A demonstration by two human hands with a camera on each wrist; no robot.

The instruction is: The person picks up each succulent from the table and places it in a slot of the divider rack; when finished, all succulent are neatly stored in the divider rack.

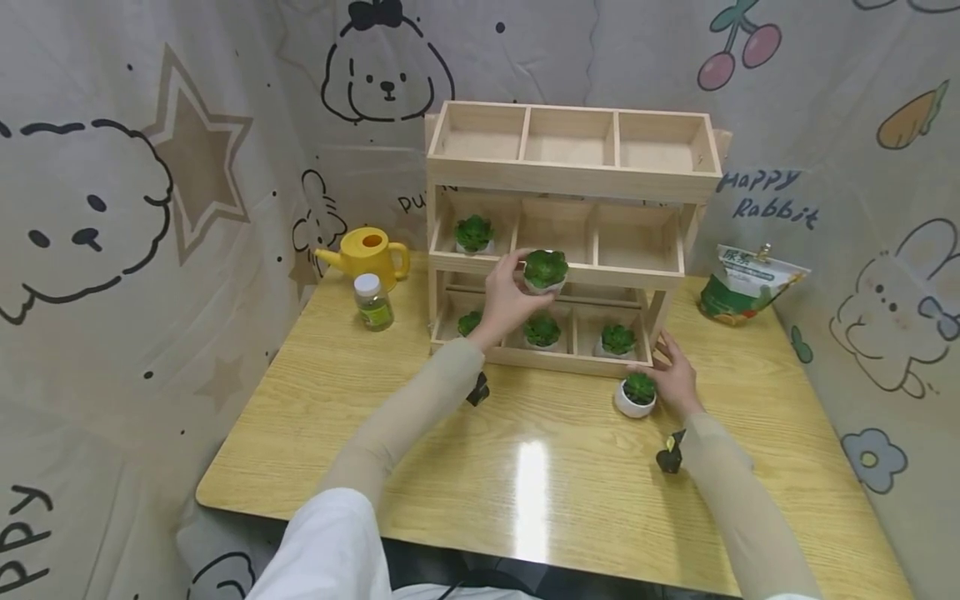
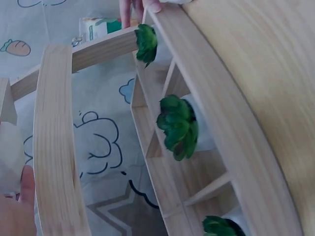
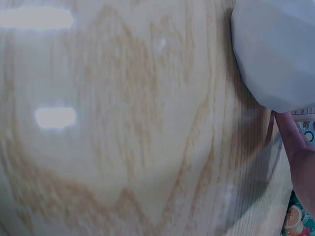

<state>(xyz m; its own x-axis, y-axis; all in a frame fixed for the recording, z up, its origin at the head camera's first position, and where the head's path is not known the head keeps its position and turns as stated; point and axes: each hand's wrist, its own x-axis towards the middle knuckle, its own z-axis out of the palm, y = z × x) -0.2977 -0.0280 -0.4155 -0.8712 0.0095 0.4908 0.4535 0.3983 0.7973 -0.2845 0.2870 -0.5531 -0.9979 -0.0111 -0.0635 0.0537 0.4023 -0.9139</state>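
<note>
My left hand grips a small potted succulent in front of the middle tier of a wooden shelf. The left wrist view catches part of that white pot at its left edge. My right hand holds the lower right corner of the shelf, fingers along its side and thumb at the front board. Another potted succulent stands on the table beside that hand; its white pot looms large in the right wrist view. One succulent sits in the middle tier's left compartment.
In the bottom tier stand a left succulent, a middle one and a right one. A yellow watering can and a lidded bottle are left of the shelf. To its right stands a clipped pouch on the table.
</note>
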